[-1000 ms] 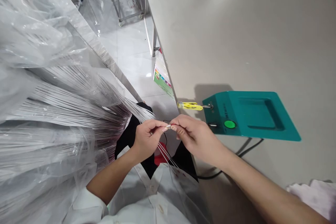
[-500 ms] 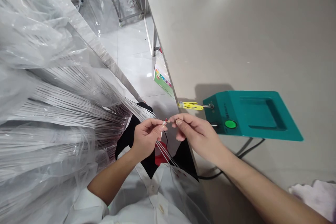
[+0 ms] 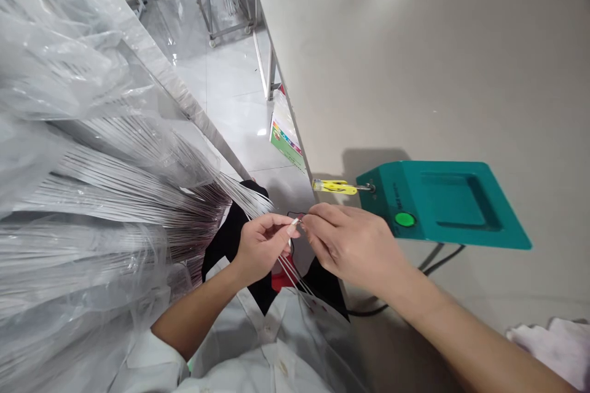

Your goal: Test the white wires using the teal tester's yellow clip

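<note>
My left hand (image 3: 263,245) pinches a thin white cable (image 3: 294,225) between thumb and fingers near its end. Close beside it on the right, my right hand (image 3: 353,249) has its fingertips together at the thin stripped tip of that cable. What exactly sits between the right fingertips is hidden. Several white cables (image 3: 289,269) run below the hands across the lap, and a large bundle of them (image 3: 138,187) spreads out to the left.
A teal tester box (image 3: 456,196) with a green button (image 3: 405,219) and a yellow alligator clip (image 3: 332,186) lies on the grey table (image 3: 415,73). Clear plastic wrap (image 3: 55,61) covers the bundle. A metal rack (image 3: 230,29) stands behind; a whitish cloth (image 3: 550,347) lies at lower right.
My right hand drew back slightly from the cable end, showing reddish and metallic wire tips, then turned with its back upward and closed in there again. The left hand keeps its pinch.
</note>
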A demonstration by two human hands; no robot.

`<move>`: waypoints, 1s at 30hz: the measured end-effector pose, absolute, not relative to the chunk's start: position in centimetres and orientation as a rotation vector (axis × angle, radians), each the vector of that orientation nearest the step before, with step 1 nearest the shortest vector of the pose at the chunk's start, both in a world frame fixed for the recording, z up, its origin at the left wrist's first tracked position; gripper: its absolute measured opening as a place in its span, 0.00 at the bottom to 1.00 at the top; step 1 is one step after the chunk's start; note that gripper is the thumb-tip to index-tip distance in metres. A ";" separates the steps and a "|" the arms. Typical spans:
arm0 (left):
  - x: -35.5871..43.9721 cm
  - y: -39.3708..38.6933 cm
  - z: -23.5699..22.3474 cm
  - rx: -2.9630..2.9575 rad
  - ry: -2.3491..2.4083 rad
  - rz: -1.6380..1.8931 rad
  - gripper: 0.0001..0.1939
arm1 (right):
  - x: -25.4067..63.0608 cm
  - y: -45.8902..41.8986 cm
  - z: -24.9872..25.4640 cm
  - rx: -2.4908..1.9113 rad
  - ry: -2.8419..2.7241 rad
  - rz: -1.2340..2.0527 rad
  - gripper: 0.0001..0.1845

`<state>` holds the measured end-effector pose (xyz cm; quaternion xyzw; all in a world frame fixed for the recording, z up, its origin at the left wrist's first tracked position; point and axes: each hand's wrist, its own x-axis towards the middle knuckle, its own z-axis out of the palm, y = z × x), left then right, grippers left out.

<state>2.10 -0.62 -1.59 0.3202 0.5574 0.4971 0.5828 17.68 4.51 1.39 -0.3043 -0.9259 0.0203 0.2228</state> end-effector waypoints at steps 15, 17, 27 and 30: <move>2.5 3.9 -0.7 0.683 1.058 1.194 0.22 | 21.9 9.7 3.0 -1.010 -2.786 -0.137 0.14; 2.9 4.4 -0.8 0.645 1.021 1.194 0.22 | 22.0 10.5 3.1 -0.980 -2.806 -0.134 0.11; 3.9 5.3 -1.4 0.513 0.943 1.174 0.28 | 20.9 11.2 5.2 -1.151 -3.039 -0.110 0.09; 3.9 5.4 -2.0 0.570 0.941 1.189 0.26 | 20.8 11.1 5.2 -1.154 -3.058 -0.139 0.11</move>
